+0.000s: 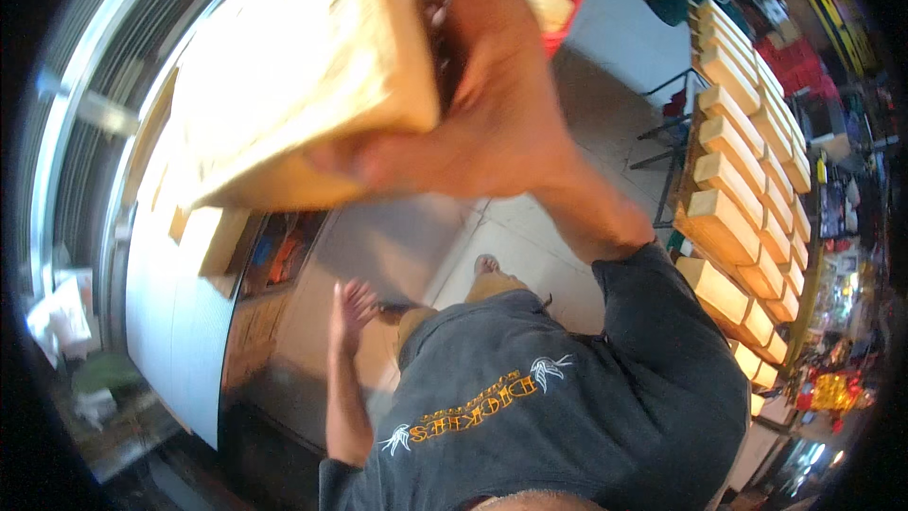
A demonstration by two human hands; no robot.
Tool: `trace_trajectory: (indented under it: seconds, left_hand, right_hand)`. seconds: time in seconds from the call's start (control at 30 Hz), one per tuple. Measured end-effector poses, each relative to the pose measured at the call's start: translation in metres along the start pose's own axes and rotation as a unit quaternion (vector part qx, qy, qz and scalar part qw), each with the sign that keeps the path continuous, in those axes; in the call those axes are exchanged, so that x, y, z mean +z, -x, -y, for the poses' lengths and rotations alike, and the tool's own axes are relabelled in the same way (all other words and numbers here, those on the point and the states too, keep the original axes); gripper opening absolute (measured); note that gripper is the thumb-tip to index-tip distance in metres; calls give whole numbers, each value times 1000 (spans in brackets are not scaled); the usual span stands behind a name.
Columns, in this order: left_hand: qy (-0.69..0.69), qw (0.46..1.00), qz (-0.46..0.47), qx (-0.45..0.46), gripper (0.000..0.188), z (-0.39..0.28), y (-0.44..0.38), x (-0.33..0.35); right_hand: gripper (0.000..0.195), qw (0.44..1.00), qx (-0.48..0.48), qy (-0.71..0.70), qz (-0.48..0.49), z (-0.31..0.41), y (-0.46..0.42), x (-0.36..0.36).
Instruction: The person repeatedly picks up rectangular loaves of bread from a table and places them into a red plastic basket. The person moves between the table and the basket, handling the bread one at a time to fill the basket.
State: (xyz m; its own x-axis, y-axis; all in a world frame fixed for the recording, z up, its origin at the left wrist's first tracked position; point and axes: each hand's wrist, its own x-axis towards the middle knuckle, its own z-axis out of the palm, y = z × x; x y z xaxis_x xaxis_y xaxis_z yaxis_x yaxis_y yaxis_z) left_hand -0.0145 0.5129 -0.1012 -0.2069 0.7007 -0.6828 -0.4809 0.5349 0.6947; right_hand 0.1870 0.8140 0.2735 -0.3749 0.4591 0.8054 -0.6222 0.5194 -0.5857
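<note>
Close to the camera, my right hand (504,121) grips one end of a pale yellow, loaf-shaped block (305,71). The thumb lies along its near side, and the other fingers, partly hidden, wrap its end. Strong light washes out the block's upper face. My left hand (352,309) hangs low beside my body, empty, with its fingers apart. Beyond the held block, at the left, a similar block (213,245) rests on a white ribbed surface (170,341).
A red crate (555,44) at the top holds several like blocks. On the right, rows of blocks (723,220) lie on a board over a dark metal stand (663,156). A metal-framed window (78,99) lines the left, above the tiled floor (521,234).
</note>
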Motion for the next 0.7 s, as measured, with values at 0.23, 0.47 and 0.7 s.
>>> trace_trajectory:
  seconds: [0.23,0.47,0.7]
  left_hand:
    - [304,853,410,-112,79,-66,-96,359]
    - [295,756,451,-371,85,-97,-101,532]
    - [225,731,519,-381,95,-133,-183,693]
  right_hand:
    - [114,985,113,-18,-128,104,45,-168]
    - [106,919,123,95,-362,186,118,-346]
    - [100,873,66,168,-454,207,187,-498]
